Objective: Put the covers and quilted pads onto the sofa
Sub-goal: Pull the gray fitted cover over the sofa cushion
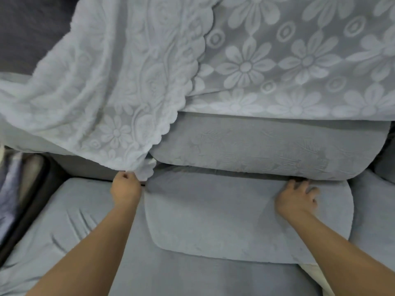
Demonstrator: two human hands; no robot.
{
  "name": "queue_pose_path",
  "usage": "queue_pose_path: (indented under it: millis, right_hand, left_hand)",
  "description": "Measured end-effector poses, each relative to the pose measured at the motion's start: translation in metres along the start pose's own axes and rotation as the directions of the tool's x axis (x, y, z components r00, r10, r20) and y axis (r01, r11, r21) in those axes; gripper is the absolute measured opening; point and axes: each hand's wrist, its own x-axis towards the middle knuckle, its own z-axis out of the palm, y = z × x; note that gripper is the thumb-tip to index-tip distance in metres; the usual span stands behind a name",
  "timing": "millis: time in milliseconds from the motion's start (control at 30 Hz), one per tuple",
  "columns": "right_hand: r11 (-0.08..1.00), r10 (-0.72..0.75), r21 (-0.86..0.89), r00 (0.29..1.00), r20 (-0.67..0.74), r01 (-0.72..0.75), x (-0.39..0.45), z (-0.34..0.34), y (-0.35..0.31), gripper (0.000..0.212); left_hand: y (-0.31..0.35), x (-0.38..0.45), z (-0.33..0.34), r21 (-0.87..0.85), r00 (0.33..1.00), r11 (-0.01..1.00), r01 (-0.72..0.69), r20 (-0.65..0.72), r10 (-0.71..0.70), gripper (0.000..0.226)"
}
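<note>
A grey quilted pad [235, 216] lies flat on the sofa seat [70, 227], its far edge at the crease under the back cushion [267, 146]. My right hand [296, 197] presses on the pad's far right corner with fingers spread toward the crease. My left hand [126, 186] grips the pad's far left corner, right beside the hanging tip of a white lace cover [102, 92]. That lace cover, with a scalloped edge and flower pattern, drapes over the left of the sofa back. A second flowered lace cover [299, 58] lies over the top of the back on the right.
The dark sofa arm [27, 189] runs along the left. Another grey seat section [372, 221] continues to the right of the pad. A pale edge of cloth [310, 272] peeks out under the pad's near right corner. Dark upholstery [32, 28] shows at the upper left.
</note>
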Motion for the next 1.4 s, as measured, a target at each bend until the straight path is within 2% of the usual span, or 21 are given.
queue_pose_path:
  millis: [67,100,133,167,200,233,267,300,333,400,500,567,633,733,833,900,967,1067,1133,1300,1400]
  right_hand:
    - [0.997,-0.058,-0.035,0.994,0.097,0.062,-0.010,-0.009,-0.007,0.058]
    - [0.994,-0.098,-0.035,0.985,0.142,0.104,-0.013,-0.017,-0.011,0.060]
    - [0.986,-0.152,-0.044,0.975,0.163,0.161,-0.014,-0.025,-0.015,0.060]
    - [0.976,-0.204,-0.042,0.961,0.185,0.215,-0.016,-0.036,-0.018,0.057]
    - [0.963,-0.259,-0.018,0.943,0.209,0.269,-0.019,-0.048,-0.021,0.055]
    - [0.952,-0.294,-0.010,0.923,0.249,0.306,-0.020,-0.059,-0.025,0.052]
    - [0.941,-0.327,0.006,0.900,0.290,0.339,-0.022,-0.068,-0.030,0.050]
    - [0.934,-0.345,0.022,0.880,0.327,0.357,-0.026,-0.074,-0.033,0.048]
    - [0.921,-0.375,0.034,0.860,0.347,0.388,-0.030,-0.079,-0.035,0.047]
    - [0.902,-0.415,0.052,0.830,0.372,0.428,-0.041,-0.089,-0.037,0.050]
    - [0.886,-0.452,0.067,0.824,0.342,0.458,-0.049,-0.089,-0.033,0.047]
    - [0.871,-0.489,0.097,0.833,0.261,0.481,-0.046,-0.085,-0.024,0.042]
    - [0.882,-0.469,0.140,0.868,0.165,0.450,-0.034,-0.072,-0.004,0.044]
    - [0.928,-0.334,0.193,0.942,0.045,0.320,-0.011,-0.051,0.038,0.053]
    - [0.963,-0.151,0.225,0.988,-0.010,0.149,0.014,-0.035,0.080,0.060]
    - [0.964,-0.098,0.247,0.995,-0.020,0.100,0.030,-0.031,0.096,0.066]
    - [0.957,-0.092,0.275,0.996,0.006,0.087,0.046,-0.030,0.099,0.069]
    - [0.951,-0.070,0.301,0.998,-0.005,0.068,0.067,-0.026,0.093,0.068]
    - [0.943,-0.009,0.331,1.000,-0.020,0.015,0.077,-0.021,0.092,0.066]
    - [0.901,0.110,0.429,0.989,-0.097,-0.058,0.095,-0.009,0.088,0.073]
    - [0.885,0.124,0.464,0.978,-0.166,-0.033,0.080,-0.002,0.093,0.066]
  left_hand:
    - [0.015,-0.011,-0.036,0.027,0.970,0.983,0.183,0.161,-0.185,0.020]
    - [0.037,-0.010,-0.059,0.067,0.961,0.982,0.174,0.206,-0.185,0.018]
    - [0.079,-0.005,-0.085,0.082,0.972,0.991,0.102,0.204,-0.117,0.019]
    - [0.135,0.007,-0.109,0.053,0.992,0.997,-0.050,0.118,0.043,0.023]
    - [0.199,0.014,-0.138,0.039,0.981,0.981,-0.192,0.017,0.191,0.028]
    - [0.265,0.015,-0.171,0.067,0.910,0.911,-0.407,-0.059,0.411,0.032]
    - [0.312,0.016,-0.196,-0.043,0.809,0.813,-0.581,-0.137,0.571,0.038]
    - [0.337,0.011,-0.211,-0.145,0.750,0.736,-0.661,-0.104,0.653,0.053]
    - [0.340,0.009,-0.211,-0.245,0.729,0.695,-0.676,-0.085,0.679,0.068]
    - [0.298,-0.009,-0.178,-0.290,0.750,0.735,-0.614,0.076,0.657,0.083]
    - [0.175,-0.050,-0.107,-0.170,0.804,0.844,-0.509,0.257,0.537,0.062]
    - [0.101,-0.070,-0.067,-0.044,0.883,0.925,-0.378,0.285,0.374,0.052]
    - [0.042,-0.080,-0.035,0.116,0.898,0.953,-0.279,0.384,0.216,0.054]
    - [-0.014,-0.080,0.002,0.252,0.881,0.926,-0.281,0.451,0.145,0.061]
    - [-0.033,-0.078,0.027,0.380,0.867,0.862,-0.336,0.481,0.126,0.060]
    - [-0.035,-0.077,0.041,0.453,0.854,0.813,-0.366,0.511,0.100,0.062]
    - [-0.034,-0.073,0.057,0.542,0.846,0.723,-0.428,0.521,0.110,0.066]
    - [-0.009,-0.050,0.076,0.627,0.882,0.634,-0.453,0.420,0.214,0.060]
    - [0.013,-0.026,0.088,0.668,0.876,0.570,-0.478,0.410,0.254,0.060]
    - [0.020,0.005,0.120,0.729,0.874,0.484,-0.485,0.427,0.232,0.075]
    - [0.002,-0.001,0.109,0.761,0.870,0.424,-0.491,0.451,0.198,0.069]
